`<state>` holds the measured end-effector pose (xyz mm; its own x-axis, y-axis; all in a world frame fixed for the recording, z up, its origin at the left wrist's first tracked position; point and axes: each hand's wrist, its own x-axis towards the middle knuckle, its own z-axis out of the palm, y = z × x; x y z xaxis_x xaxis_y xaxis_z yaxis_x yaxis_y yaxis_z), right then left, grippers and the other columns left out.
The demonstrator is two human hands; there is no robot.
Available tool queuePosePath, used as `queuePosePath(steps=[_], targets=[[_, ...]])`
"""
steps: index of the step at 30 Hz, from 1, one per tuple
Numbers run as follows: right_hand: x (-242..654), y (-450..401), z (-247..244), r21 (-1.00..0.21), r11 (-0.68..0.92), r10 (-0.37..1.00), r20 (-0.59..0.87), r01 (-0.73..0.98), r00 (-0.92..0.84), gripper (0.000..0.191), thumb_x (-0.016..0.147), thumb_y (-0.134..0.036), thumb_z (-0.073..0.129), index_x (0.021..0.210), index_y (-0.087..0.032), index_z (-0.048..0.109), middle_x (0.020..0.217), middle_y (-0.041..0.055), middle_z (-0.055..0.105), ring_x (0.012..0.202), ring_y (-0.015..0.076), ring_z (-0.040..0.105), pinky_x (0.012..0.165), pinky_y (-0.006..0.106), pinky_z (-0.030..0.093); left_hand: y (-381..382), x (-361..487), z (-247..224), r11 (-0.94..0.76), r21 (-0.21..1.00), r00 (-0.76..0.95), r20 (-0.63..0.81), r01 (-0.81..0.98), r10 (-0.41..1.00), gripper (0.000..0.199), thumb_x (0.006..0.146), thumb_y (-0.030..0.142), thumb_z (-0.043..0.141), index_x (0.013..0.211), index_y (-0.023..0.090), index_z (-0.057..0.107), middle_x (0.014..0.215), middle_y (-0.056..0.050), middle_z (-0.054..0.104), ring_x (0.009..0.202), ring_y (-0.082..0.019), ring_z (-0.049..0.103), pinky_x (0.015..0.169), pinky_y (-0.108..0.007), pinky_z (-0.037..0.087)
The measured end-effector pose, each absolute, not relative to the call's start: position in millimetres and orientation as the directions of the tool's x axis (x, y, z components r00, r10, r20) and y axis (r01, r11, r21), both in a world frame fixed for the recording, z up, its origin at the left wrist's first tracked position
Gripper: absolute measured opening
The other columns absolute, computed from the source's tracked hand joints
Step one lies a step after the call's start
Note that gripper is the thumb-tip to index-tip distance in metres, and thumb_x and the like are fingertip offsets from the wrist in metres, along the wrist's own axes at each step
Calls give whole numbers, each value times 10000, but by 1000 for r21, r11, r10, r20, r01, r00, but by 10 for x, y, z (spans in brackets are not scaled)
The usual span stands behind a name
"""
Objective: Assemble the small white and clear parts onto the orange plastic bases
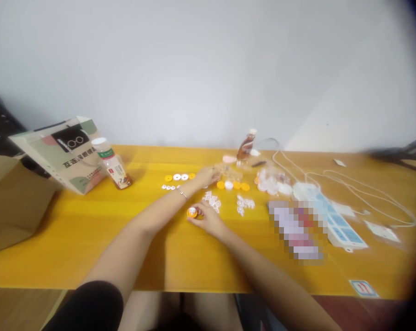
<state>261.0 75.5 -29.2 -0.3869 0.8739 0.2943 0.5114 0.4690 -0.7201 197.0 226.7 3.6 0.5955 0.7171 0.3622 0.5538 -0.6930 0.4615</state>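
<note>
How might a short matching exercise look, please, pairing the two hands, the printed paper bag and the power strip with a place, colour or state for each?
Things:
1. Left hand
2. Right hand
3. Printed paper bag
4. Power strip

Places, colours or states:
A. White and blue
B. Partly hidden behind a white-capped bottle with a green label
C. Farther towards the wall, beside a clear plastic container
D. Holding an orange-and-white round piece

Right pairs: 1-C, 2-D, 3-B, 4-A.
</note>
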Motion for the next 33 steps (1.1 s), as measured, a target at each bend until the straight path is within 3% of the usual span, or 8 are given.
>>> queuePosePath(steps=[4,9,15,18,22,26,33], targets=[[2614,755,-299,-713,474,872,299,517,-387,224,675,-293,645,865,-194,581,767,13,504,725,145,488,658,274,420,2171,1946,53,-670,486,566,366,561,739,131,754,227,546,852,173,614,874,-45,608,852,-180,555,807,-292,420],[2610,749,-281,-708,481,868,303,516,-393,214,682,-298,640,855,-185,584,761,13,498,698,138,483,648,273,418,1915,1706,206,-643,540,473,436,543,766,289,791,266,516,1063,168,520,1017,-63,586,924,-160,548,838,-286,429],[2596,736,-243,-693,491,865,317,528,-389,203,688,-290,635,851,-181,585,742,9,492,691,137,479,646,273,411,1262,1050,193,-536,810,316,458,237,831,278,779,309,549,1014,160,547,1038,-81,567,932,-157,566,797,-275,478],[2590,723,-230,-691,491,865,314,530,-393,223,687,-289,635,874,-178,586,744,9,491,688,137,475,644,272,407,945,817,29,-464,857,239,413,225,879,320,776,320,559,1057,166,550,1021,-84,560,906,-156,575,766,-271,493],[2587,714,-212,-683,492,865,313,539,-393,191,689,-295,629,835,-181,582,720,0,476,679,136,467,640,272,401,786,759,-86,-502,840,266,446,205,854,339,769,325,571,1071,172,559,1026,-93,541,902,-158,570,730,-262,507],[2591,728,-227,-669,499,862,319,550,-394,137,689,-289,623,752,-178,572,687,-9,456,670,133,457,624,262,392,800,815,-69,-631,730,373,526,262,764,314,782,291,563,1077,182,575,991,-88,571,913,-160,564,806,-296,478],[2591,743,-255,-679,504,856,313,533,-411,220,706,-266,605,912,-189,598,700,-7,478,670,133,455,622,260,389,796,795,-99,-707,619,500,517,343,695,308,789,278,555,1086,202,581,994,-69,587,938,-155,560,866,-308,439]])
